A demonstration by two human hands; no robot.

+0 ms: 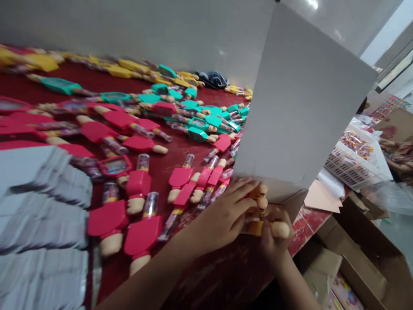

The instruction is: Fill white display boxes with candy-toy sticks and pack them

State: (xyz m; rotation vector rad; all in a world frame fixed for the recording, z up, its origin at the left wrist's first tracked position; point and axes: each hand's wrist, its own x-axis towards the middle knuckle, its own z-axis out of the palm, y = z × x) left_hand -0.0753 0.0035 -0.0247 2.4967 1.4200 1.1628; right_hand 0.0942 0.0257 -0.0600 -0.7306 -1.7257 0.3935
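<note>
An open cardboard box (297, 107) with a tall grey-white flap raised stands in front of me. At its mouth, several yellow plastic toys with beige fist-shaped ends (262, 202) sit close together. My left hand (227, 211) curls its fingers over these toys from the left. My right hand (279, 237) grips one yellow toy (253, 228) lying low at the front, its beige end (280, 230) sticking out past the thumb. Part of the box's inside is hidden by my hands and the flap.
Pink toys (143, 234) with clear candy tubes, green toys (196, 125) and yellow toys (129, 66) spread over the red table (180, 148). Stacked grey-white card (45, 215) fills the left. A white basket (358, 150) and open cartons (364, 262) are at right.
</note>
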